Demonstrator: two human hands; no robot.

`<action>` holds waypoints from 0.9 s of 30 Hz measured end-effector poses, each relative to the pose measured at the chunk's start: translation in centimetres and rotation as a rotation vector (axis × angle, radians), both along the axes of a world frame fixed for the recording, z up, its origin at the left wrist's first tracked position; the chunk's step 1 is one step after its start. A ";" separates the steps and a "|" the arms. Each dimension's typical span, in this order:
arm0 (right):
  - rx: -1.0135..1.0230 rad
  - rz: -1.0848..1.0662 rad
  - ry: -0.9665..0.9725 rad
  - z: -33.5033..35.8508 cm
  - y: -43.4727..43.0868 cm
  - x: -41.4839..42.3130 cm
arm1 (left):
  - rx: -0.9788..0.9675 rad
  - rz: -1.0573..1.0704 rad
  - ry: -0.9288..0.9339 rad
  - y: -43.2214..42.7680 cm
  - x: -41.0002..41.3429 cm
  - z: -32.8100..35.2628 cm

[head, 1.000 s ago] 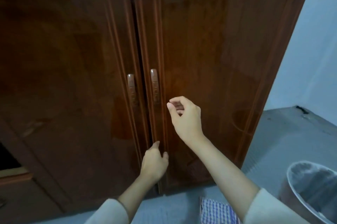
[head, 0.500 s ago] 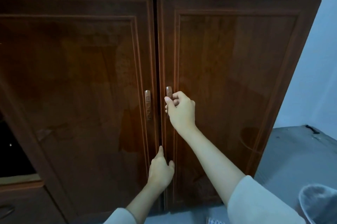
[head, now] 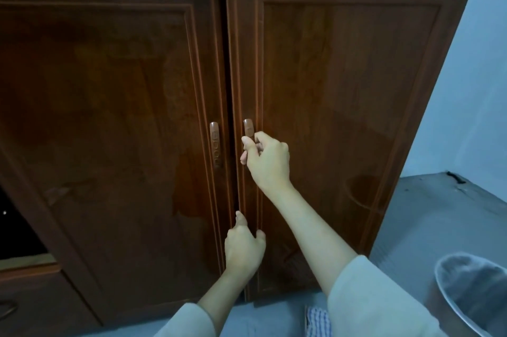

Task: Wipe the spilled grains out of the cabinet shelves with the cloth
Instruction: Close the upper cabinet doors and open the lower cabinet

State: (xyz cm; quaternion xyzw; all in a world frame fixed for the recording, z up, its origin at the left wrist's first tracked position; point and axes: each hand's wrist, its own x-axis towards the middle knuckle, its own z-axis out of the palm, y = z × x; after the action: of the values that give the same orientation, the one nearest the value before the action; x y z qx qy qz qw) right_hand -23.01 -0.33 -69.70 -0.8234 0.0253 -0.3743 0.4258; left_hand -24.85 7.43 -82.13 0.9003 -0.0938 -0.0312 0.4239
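Two hands at closed cabinet doors (head: 343, 122), right hand (head: 267, 162) gripping handle (head: 248, 128)

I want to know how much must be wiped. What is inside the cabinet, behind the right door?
Nothing inside shows. Both the right door and left door look shut. The right hand grips the right handle; the left hand touches the seam. Shelves and grains are hidden.

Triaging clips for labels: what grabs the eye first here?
The two closed dark wooden cabinet doors fill the view. The right hand curls around the right door's handle, while the left hand presses lower at the seam. A checked cloth lies on the floor below, a grey bin at lower right.
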 end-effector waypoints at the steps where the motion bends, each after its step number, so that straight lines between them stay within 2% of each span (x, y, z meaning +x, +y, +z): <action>1: 0.001 -0.003 0.007 -0.2 0.0 -0.2 | 0.009 -0.001 0.005 0.0 -0.2 -0.1; 11: 0.024 -0.027 0.025 0.0 0.5 -0.4 | 0.009 0.023 0.005 0.4 -0.4 -0.1; 17: 0.049 0.048 -0.068 -0.9 0.1 -2.8 | -0.041 0.148 -0.046 0.0 -1.4 -0.9; 21: 0.054 0.056 -0.040 -0.3 0.3 -3.8 | -0.125 0.086 -0.047 1.1 -1.3 1.1; 24: 0.047 0.045 -0.054 -0.6 0.3 -5.2 | -0.172 0.002 -0.170 1.4 -1.9 3.8; 27: 0.060 0.035 -0.056 -0.7 0.3 -6.4 | -0.202 -0.021 -0.217 1.5 -2.9 5.0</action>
State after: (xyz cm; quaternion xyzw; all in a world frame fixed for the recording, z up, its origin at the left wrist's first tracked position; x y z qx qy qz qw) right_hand -29.39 -0.07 -70.35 -0.7998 0.0103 -0.3887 0.4574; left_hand -27.76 8.90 -77.08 0.8502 -0.1511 0.0713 0.4993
